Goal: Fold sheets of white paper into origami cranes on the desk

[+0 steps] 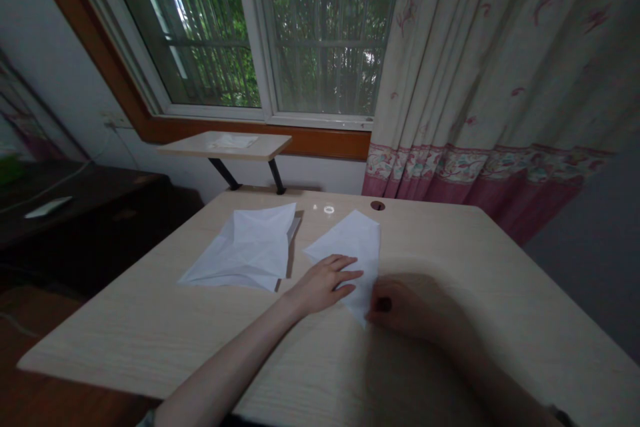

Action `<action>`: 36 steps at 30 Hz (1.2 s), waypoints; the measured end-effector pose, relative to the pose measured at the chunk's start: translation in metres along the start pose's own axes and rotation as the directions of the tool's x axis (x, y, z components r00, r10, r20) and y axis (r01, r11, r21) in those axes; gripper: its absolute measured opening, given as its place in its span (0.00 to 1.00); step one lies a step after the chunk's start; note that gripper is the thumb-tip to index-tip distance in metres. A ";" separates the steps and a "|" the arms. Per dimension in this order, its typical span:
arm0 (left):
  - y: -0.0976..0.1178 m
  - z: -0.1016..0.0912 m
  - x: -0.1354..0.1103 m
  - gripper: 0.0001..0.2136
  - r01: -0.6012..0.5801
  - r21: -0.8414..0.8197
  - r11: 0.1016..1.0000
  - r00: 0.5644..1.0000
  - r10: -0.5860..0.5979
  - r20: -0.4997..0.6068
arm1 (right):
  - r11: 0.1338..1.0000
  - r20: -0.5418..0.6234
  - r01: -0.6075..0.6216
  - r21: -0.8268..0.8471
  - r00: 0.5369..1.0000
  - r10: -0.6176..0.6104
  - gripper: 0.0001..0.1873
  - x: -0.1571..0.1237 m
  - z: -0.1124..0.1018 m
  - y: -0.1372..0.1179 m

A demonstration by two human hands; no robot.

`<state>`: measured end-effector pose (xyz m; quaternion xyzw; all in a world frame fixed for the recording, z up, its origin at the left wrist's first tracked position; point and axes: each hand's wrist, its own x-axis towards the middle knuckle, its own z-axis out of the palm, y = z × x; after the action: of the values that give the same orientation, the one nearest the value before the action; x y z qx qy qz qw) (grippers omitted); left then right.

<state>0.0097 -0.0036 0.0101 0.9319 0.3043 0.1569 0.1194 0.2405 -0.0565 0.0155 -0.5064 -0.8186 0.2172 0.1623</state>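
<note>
Pressing a folded white paper sheet [357, 240] against the bench [125, 320] with the left grip [325, 283], fingers apart; pinching its near right edge with the right grip [404, 307]. Lying right of a second creased sheet [255, 243].

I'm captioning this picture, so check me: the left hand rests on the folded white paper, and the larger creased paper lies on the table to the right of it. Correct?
Wrong side: the head view shows the larger creased paper on the table to the left of the folded white paper, on which the left hand does rest.
</note>
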 end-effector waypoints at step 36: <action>-0.001 0.001 0.002 0.17 -0.013 0.014 1.000 1.000 0.013 0.007 | 0.975 -0.319 -0.020 0.223 0.943 0.093 0.18 0.012 0.002 0.045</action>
<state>0.0112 -0.0022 0.0094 0.9353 0.2987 0.1522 0.1131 0.2680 -0.0284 -0.0093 -0.5381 -0.7367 0.2227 0.3437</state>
